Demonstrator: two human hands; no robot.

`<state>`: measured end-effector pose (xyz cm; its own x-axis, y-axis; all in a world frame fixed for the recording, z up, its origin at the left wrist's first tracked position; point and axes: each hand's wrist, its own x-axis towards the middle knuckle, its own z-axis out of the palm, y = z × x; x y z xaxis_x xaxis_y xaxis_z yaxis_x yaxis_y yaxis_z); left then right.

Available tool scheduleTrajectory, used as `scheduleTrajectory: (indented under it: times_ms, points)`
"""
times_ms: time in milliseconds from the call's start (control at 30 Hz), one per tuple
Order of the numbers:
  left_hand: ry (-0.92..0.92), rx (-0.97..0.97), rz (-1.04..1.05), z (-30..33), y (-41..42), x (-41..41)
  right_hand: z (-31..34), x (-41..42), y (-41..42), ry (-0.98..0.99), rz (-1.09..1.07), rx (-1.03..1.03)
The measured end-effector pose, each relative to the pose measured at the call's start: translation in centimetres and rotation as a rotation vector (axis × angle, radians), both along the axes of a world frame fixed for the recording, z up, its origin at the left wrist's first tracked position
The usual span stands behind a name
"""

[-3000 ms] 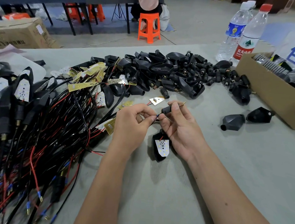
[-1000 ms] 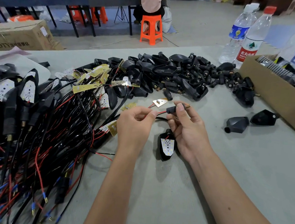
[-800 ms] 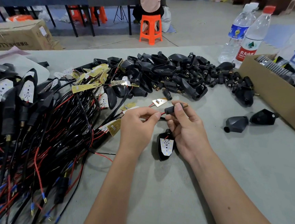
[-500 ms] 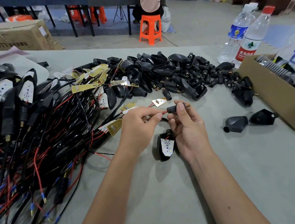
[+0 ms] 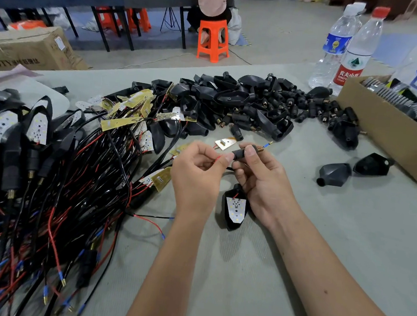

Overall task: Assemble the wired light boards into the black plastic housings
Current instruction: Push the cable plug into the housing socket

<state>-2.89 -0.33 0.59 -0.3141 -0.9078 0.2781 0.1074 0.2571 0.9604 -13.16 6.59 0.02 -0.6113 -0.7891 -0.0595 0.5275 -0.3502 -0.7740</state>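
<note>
Head view: my right hand (image 5: pixel 260 185) grips a smooth black tubular sleeve (image 5: pixel 241 153); my left hand (image 5: pixel 195 179) pinches its red wire (image 5: pixel 218 158). Blue wire tip now protrudes past the brass end.

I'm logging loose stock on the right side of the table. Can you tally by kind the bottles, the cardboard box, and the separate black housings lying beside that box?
Clear plastic water bottles: 2
Open brown cardboard box: 1
Separate black plastic housings beside the box: 2
Total: 5
</note>
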Motion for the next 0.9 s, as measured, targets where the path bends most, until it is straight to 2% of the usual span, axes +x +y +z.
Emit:
scheduleTrajectory:
  times_ms: [100,167,367,633,800,900]
  points:
    - [-0.032,0.019,-0.139,0.2,-0.7,0.7,-0.1,-0.1,-0.1,-0.045,-0.061,0.001]
    - [-0.072,-0.04,-0.192,0.4,-1.0,1.1,-0.2,-0.2,-0.1,-0.063,-0.086,0.003]
    - [-0.192,-0.212,-0.134,0.2,-0.8,1.0,-0.2,-0.1,0.0,-0.006,-0.074,-0.009]
    - [-0.148,-0.148,-0.019,-0.3,-0.4,0.5,-0.1,0.1,0.1,0.119,-0.003,-0.001]
    - [-0.148,-0.112,-0.144,-0.2,-1.2,1.2,-0.4,0.2,-0.1,0.132,-0.029,0.013]
    - [-0.175,-0.154,-0.168,0.0,-1.4,1.3,-0.3,0.3,0.0,0.137,-0.017,-0.014]
